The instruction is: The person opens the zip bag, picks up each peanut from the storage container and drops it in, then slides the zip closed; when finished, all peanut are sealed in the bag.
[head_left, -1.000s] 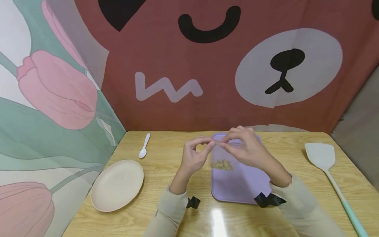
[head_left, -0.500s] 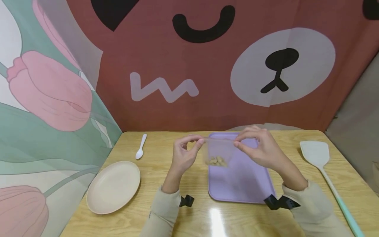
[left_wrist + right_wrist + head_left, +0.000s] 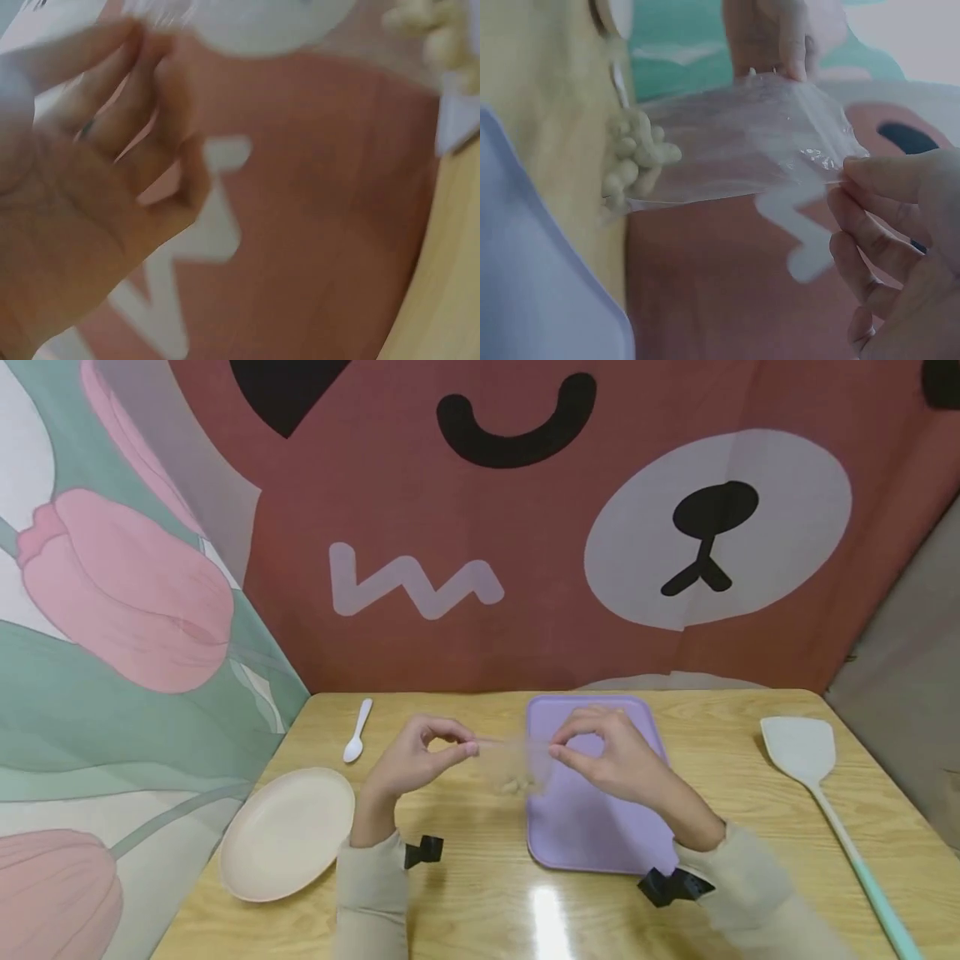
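A clear plastic bag (image 3: 735, 142) hangs stretched between the two hands above the table, with several pale peanuts (image 3: 637, 154) gathered at its bottom. My left hand (image 3: 416, 756) pinches one top corner between thumb and fingertips. At the opposite top corner, my right hand (image 3: 611, 756) pinches the film the same way. In the head view the bag overlaps the left edge of a purple tray (image 3: 600, 827). The left wrist view is blurred, with the peanuts (image 3: 442, 37) just at its upper right corner.
A cream plate (image 3: 288, 835) lies on the table at the left, and a small white spoon (image 3: 355, 743) behind it. Far right is a spatula (image 3: 806, 750) with a white blade and mint handle end. A printed cloth (image 3: 420, 652) stands behind the table.
Both hands have carried the bag left and somewhat lower, from over the tray to its left edge. The hands first spread apart, drawing the bag's top edge out between them.
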### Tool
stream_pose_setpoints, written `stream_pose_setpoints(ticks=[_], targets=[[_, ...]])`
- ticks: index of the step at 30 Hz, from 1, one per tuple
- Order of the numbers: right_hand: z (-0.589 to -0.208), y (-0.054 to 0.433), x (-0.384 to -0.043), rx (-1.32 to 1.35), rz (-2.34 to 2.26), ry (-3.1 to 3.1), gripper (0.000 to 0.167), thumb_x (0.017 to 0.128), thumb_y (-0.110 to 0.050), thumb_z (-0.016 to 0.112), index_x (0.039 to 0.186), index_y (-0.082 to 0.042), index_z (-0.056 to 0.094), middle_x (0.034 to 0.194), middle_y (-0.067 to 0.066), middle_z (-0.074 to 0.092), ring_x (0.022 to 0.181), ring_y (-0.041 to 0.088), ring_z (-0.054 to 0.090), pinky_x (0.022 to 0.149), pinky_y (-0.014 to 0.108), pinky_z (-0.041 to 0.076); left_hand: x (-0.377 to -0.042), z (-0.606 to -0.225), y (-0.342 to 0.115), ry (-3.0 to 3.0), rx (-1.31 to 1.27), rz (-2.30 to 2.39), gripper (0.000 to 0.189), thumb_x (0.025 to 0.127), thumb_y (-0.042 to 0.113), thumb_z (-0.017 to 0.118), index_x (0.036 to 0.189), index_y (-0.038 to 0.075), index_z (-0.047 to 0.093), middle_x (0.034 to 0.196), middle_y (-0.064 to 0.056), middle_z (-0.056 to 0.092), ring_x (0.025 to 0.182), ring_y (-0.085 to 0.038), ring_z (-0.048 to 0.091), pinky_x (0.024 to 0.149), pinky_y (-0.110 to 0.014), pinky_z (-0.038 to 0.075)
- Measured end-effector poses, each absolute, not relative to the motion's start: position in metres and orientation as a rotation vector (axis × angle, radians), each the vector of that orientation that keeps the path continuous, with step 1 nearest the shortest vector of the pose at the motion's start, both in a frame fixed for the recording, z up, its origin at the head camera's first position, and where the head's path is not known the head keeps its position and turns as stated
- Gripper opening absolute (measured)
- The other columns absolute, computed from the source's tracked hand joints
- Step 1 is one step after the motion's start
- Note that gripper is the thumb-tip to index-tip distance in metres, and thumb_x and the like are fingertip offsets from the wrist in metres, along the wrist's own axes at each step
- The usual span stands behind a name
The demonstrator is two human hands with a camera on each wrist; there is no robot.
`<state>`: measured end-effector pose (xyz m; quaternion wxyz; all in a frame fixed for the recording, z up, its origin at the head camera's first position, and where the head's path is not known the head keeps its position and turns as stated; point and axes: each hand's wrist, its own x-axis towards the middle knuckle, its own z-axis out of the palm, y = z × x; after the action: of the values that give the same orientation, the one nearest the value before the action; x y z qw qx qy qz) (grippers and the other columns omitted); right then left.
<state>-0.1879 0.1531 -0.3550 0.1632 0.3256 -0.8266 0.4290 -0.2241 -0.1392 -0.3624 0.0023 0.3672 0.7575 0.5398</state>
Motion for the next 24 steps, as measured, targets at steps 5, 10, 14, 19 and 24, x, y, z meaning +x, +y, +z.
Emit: stream_pose_setpoints(ticks=[5, 10, 14, 19, 24], targets=[[-0.373, 0.128, -0.185, 0.975, 1.207, -2.405, 0.01, 0.083, -0.008, 0.079, 0.083, -0.018, 0.076, 0.081, -0.019, 0.066, 0.087, 0.011, 0.058, 0.084, 0.043, 0.037, -0.224, -0.36, -0.172, 2.287, 1.128, 1.471, 0.009, 0.093, 0.005, 0.069, 0.091, 0.01, 0.077, 0.087, -0.006, 0.072, 0.074, -0.019, 0.062, 0.068, -0.037, 0.051], [-0.399, 0.109, -0.198, 0.895, 1.187, -2.54, 0.007, 0.084, -0.011, 0.078, 0.081, -0.018, 0.076, 0.081, -0.017, 0.066, 0.086, 0.012, 0.058, 0.086, 0.049, 0.034, -0.231, -0.374, -0.185, 2.3, 0.983, 1.363, 0.009, 0.094, 0.007, 0.068, 0.09, 0.006, 0.077, 0.084, -0.011, 0.072, 0.058, -0.011, 0.047, 0.054, -0.027, 0.039], [-0.415, 0.105, -0.221, 0.808, 1.119, -2.618, 0.008, 0.085, -0.014, 0.077, 0.079, -0.018, 0.076, 0.079, -0.015, 0.067, 0.083, 0.013, 0.06, 0.085, 0.051, 0.036, -0.245, -0.393, -0.18, 2.386, 0.858, 1.336, 0.011, 0.095, 0.008, 0.067, 0.091, 0.004, 0.076, 0.086, -0.013, 0.071, 0.065, -0.021, 0.055, 0.058, -0.028, 0.043], [-0.432, 0.098, -0.256, 0.693, 0.96, -2.705, 0.011, 0.085, -0.016, 0.076, 0.074, -0.019, 0.075, 0.075, -0.011, 0.067, 0.08, 0.017, 0.059, 0.082, 0.05, 0.034, -0.271, -0.419, -0.172, 2.575, 0.738, 1.276, 0.011, 0.094, 0.006, 0.066, 0.089, 0.001, 0.075, 0.085, -0.009, 0.071, 0.077, -0.026, 0.065, 0.068, -0.034, 0.052], [-0.446, 0.086, -0.279, 0.62, 0.728, -2.794, 0.01, 0.082, -0.017, 0.076, 0.073, -0.02, 0.075, 0.08, -0.005, 0.068, 0.08, 0.021, 0.052, 0.077, 0.047, 0.033, -0.295, -0.439, -0.167, 2.707, 0.6, 1.172, 0.012, 0.092, 0.006, 0.066, 0.084, 0.002, 0.075, 0.081, -0.004, 0.07, 0.071, -0.016, 0.061, 0.066, -0.033, 0.051]])
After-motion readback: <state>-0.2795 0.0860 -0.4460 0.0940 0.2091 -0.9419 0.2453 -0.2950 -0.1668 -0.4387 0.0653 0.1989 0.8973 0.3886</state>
